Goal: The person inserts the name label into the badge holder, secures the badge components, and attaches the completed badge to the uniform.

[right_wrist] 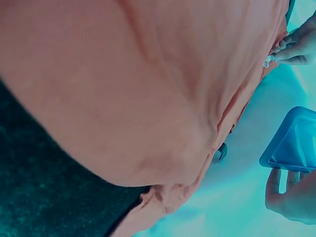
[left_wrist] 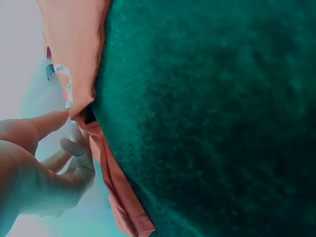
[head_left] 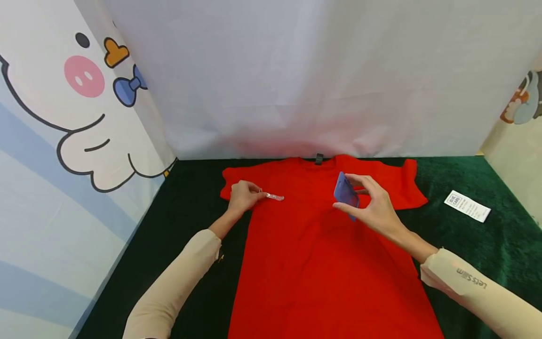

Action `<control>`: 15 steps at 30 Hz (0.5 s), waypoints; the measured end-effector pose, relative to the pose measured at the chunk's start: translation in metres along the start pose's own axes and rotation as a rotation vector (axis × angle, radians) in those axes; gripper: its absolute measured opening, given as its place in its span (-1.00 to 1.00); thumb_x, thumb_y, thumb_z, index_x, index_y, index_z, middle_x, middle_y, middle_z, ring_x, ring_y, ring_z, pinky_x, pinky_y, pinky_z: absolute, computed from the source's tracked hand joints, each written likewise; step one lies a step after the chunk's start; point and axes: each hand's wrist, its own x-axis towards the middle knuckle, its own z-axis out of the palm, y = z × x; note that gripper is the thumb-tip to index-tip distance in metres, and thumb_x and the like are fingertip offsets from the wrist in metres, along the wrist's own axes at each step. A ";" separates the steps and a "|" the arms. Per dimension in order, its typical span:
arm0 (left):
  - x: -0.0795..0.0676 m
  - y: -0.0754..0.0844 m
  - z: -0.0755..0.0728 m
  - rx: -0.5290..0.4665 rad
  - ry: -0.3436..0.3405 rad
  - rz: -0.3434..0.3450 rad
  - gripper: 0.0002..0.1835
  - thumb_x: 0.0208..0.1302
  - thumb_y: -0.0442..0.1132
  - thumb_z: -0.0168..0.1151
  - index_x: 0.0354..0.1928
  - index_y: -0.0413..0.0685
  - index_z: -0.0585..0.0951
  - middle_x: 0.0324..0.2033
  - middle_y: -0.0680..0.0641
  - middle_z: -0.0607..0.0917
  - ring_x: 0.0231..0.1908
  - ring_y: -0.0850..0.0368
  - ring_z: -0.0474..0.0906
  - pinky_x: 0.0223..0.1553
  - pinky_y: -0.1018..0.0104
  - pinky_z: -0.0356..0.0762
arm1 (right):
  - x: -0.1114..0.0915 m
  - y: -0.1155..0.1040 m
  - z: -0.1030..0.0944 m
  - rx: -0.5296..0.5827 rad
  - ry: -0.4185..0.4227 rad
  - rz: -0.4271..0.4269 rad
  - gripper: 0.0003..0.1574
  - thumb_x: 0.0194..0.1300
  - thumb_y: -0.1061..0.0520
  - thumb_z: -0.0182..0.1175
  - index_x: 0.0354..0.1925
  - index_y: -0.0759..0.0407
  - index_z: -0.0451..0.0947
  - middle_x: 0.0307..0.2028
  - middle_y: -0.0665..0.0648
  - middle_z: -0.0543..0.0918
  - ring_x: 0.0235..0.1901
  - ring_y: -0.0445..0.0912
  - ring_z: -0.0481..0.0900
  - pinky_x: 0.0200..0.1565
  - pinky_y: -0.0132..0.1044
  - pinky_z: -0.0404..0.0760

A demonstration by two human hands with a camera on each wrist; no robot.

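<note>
A red short-sleeved T-shirt (head_left: 326,273) lies spread out, collar at the far side. Over its left chest, my left hand (head_left: 244,197) pinches one end of a small, shiny, clear-and-white strip (head_left: 276,197) between thumb and fingers; what kind of thing it is, I cannot tell. My right hand (head_left: 378,207) grips a thin blue rectangular thing (head_left: 345,190) by its edges, tilted above the right chest of the shirt. In the right wrist view this blue thing (right_wrist: 291,140) has rounded corners and a raised rim, like a phone in a case.
A dark green cloth (head_left: 449,254) covers the table under the shirt. To the right lies a white printed card (head_left: 467,205). A dark neck label (head_left: 319,159) shows at the collar. White curtain (head_left: 296,80) closes off the back, and a cartoon-printed sheet (head_left: 51,188) hangs at left.
</note>
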 end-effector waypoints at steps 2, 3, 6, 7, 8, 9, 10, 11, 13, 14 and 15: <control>0.000 0.000 -0.001 0.056 0.035 0.028 -0.73 0.26 -0.18 0.47 -0.14 -0.26 0.79 -0.28 -0.23 0.82 -0.46 0.09 0.61 -0.49 0.43 0.52 | 0.000 0.000 0.000 0.001 -0.003 -0.003 -0.11 0.09 0.26 0.55 0.36 0.20 0.44 0.16 0.19 0.59 0.07 -0.33 0.50 0.05 -0.65 0.53; 0.000 -0.001 -0.001 0.063 0.044 0.035 -0.72 0.26 -0.18 0.46 -0.12 -0.26 0.79 -0.26 -0.23 0.82 -0.41 0.05 0.64 -0.46 0.41 0.57 | 0.000 0.000 -0.001 0.001 -0.004 -0.005 -0.11 0.09 0.27 0.55 0.36 0.20 0.44 0.16 0.20 0.59 0.07 -0.34 0.49 0.04 -0.65 0.53; -0.002 0.001 -0.004 0.025 0.055 0.059 -0.70 0.29 -0.20 0.44 -0.06 -0.29 0.76 -0.23 -0.25 0.81 -0.33 -0.04 0.68 -0.40 0.36 0.62 | 0.000 0.000 -0.001 0.002 -0.006 -0.013 -0.11 0.09 0.28 0.55 0.36 0.21 0.43 0.17 0.20 0.59 0.07 -0.37 0.48 0.04 -0.66 0.52; -0.003 0.003 -0.005 -0.001 0.053 0.078 -0.69 0.30 -0.22 0.43 -0.04 -0.30 0.74 -0.22 -0.26 0.80 -0.32 -0.06 0.67 -0.39 0.37 0.61 | 0.000 0.000 -0.001 0.003 -0.007 -0.014 -0.11 0.09 0.28 0.55 0.36 0.22 0.43 0.17 0.21 0.59 0.07 -0.36 0.48 0.04 -0.66 0.52; -0.004 0.005 -0.005 -0.032 0.046 0.096 -0.69 0.30 -0.23 0.42 -0.01 -0.31 0.73 -0.22 -0.27 0.79 -0.32 -0.07 0.66 -0.39 0.38 0.59 | 0.000 0.000 -0.001 0.004 -0.007 -0.016 -0.11 0.09 0.28 0.54 0.36 0.22 0.44 0.17 0.21 0.59 0.07 -0.33 0.49 0.04 -0.67 0.52; -0.006 0.008 -0.006 -0.063 0.037 0.119 -0.69 0.32 -0.24 0.41 0.01 -0.31 0.72 -0.21 -0.27 0.79 -0.31 -0.07 0.64 -0.38 0.41 0.55 | 0.000 0.000 -0.001 0.004 -0.007 -0.017 -0.11 0.09 0.29 0.54 0.36 0.23 0.44 0.16 0.21 0.59 0.08 -0.29 0.51 0.05 -0.67 0.52; -0.008 0.012 -0.007 -0.093 0.027 0.144 -0.68 0.32 -0.25 0.40 0.02 -0.31 0.71 -0.20 -0.27 0.78 -0.30 -0.08 0.63 -0.38 0.43 0.52 | 0.000 0.000 -0.001 0.003 -0.007 -0.019 -0.12 0.09 0.29 0.54 0.35 0.23 0.44 0.16 0.22 0.59 0.08 -0.25 0.52 0.05 -0.67 0.51; -0.010 0.017 -0.007 -0.122 0.013 0.174 -0.68 0.33 -0.26 0.39 0.04 -0.31 0.70 -0.20 -0.27 0.78 -0.29 -0.08 0.62 -0.38 0.45 0.48 | 0.000 0.000 -0.001 0.002 -0.009 -0.019 -0.12 0.09 0.29 0.54 0.35 0.23 0.45 0.16 0.22 0.59 0.08 -0.19 0.53 0.05 -0.67 0.51; -0.015 0.026 -0.007 -0.183 -0.018 0.229 -0.68 0.34 -0.26 0.38 0.07 -0.28 0.69 -0.19 -0.26 0.77 -0.27 -0.08 0.63 -0.38 0.47 0.45 | -0.001 0.000 -0.001 0.000 -0.011 -0.018 -0.14 0.09 0.29 0.54 0.35 0.23 0.45 0.15 0.23 0.59 0.08 -0.09 0.55 0.05 -0.68 0.51; -0.018 0.030 -0.006 -0.209 -0.035 0.257 -0.67 0.35 -0.26 0.38 0.09 -0.26 0.69 -0.18 -0.25 0.77 -0.25 -0.08 0.65 -0.39 0.49 0.44 | -0.001 0.000 -0.001 0.000 -0.014 -0.018 -0.14 0.10 0.29 0.53 0.35 0.22 0.46 0.15 0.23 0.59 0.08 -0.05 0.55 0.06 -0.68 0.50; -0.021 0.035 -0.005 -0.229 -0.050 0.292 -0.66 0.35 -0.26 0.38 0.10 -0.25 0.68 -0.18 -0.24 0.77 -0.25 -0.09 0.66 -0.39 0.49 0.45 | -0.002 0.000 -0.001 0.001 -0.019 -0.016 -0.15 0.10 0.29 0.53 0.35 0.21 0.47 0.14 0.23 0.60 0.08 -0.02 0.56 0.06 -0.68 0.50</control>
